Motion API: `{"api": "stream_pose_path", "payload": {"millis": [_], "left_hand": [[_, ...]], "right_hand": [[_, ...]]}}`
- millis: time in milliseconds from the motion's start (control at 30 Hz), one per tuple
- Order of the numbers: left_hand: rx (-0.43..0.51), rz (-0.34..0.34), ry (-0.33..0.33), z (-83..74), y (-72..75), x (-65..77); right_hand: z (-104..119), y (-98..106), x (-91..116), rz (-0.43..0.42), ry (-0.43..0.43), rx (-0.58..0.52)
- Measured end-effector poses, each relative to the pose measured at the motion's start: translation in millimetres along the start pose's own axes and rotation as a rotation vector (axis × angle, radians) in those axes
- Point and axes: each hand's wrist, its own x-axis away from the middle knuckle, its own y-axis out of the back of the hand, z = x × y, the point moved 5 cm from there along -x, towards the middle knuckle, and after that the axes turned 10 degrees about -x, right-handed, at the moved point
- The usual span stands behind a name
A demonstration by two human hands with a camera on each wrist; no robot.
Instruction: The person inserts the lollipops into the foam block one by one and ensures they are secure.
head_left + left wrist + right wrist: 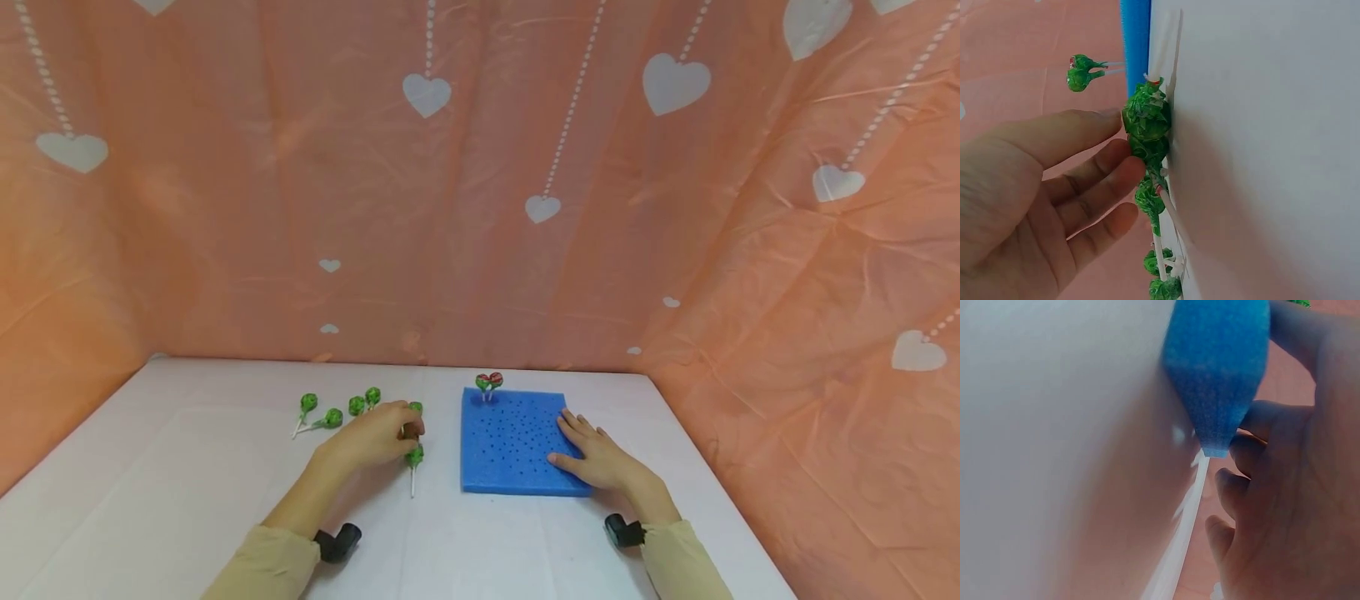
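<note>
My left hand (378, 433) is over the green-wrapped lollipops lying on the table. In the left wrist view its thumb and bent fingers come right up to a lollipop (1146, 112), with a second green head just behind; no firm hold shows. One lollipop (414, 455) lies below the fingers, its white stick toward the near edge. My right hand (600, 458) rests with spread fingers on the right edge of a blue foam block (517, 479) dotted with holes. Two lollipops with red and green wrappers (489, 381) stand upright in the block's far left corner.
Several more green lollipops (330, 418) lie left of my left hand on the white table (150, 492). An orange curtain (480, 292) with white hearts hangs behind the table and along its sides. A black wrist camera (339, 543) sits on the left forearm.
</note>
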Motion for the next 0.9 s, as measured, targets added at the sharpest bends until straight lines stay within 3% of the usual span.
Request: {"api": "stream_pose_path", "payload": {"millis": [267, 900], "left_hand": [[-0.011, 0.023, -0.073, -3.1, -3.3, 0.3], [0.009, 0.041, -0.082, -3.5, -5.0, -1.3]], "right_hand": [[0.9, 0.2, 0.8, -0.003, -0.004, -0.012], [2.7, 1.4, 1.6, -0.003, -0.006, -0.023]]}}
